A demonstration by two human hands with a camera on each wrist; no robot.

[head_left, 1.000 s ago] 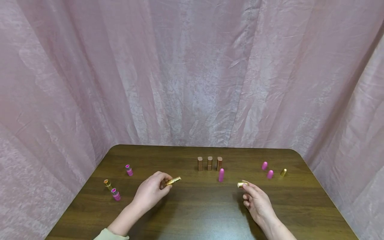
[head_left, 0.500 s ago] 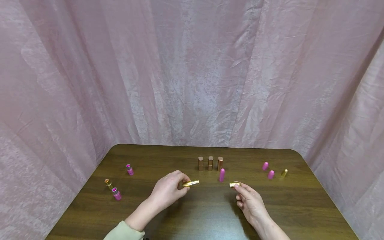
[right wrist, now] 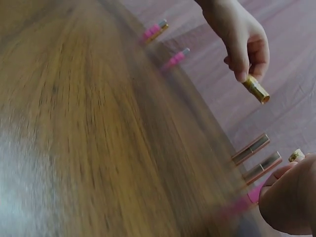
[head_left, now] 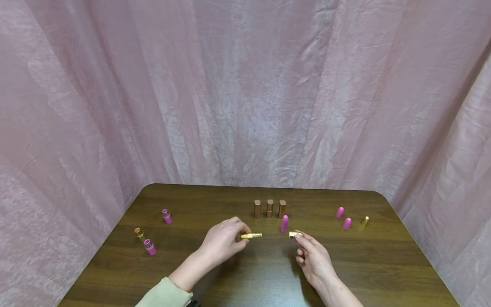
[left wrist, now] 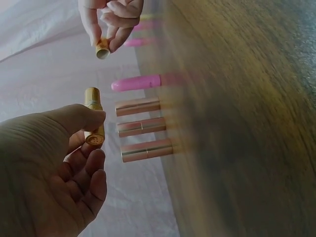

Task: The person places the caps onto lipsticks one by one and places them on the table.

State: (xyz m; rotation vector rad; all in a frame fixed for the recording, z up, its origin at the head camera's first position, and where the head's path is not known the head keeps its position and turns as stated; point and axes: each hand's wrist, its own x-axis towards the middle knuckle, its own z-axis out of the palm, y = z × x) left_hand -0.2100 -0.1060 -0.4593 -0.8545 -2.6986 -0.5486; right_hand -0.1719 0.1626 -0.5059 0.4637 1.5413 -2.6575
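Observation:
My left hand (head_left: 226, 241) pinches an uncapped gold lipstick tube (head_left: 255, 235) between thumb and fingers, its open end pointing right. Facing it, my right hand (head_left: 316, 261) pinches a gold lipstick cap (head_left: 293, 234). A short gap separates tube and cap, both held above the table and nearly in line. The left wrist view shows the hollow mouth of the cap (left wrist: 102, 53) turned toward the tube (left wrist: 92, 96). Just behind the gap stands a capped pink lipstick (head_left: 284, 224).
Three rose-gold lipsticks (head_left: 270, 209) stand in a row toward the back of the wooden table (head_left: 211, 196). To the left are two uncapped pink tubes (head_left: 166, 216) and a gold one (head_left: 140, 234). Two pink caps (head_left: 347, 223) and a gold cap (head_left: 365, 221) stand right.
My left hand has carried the gold tube to the right and levelled it. My right hand has brought the cap left, so the gap between them has narrowed.

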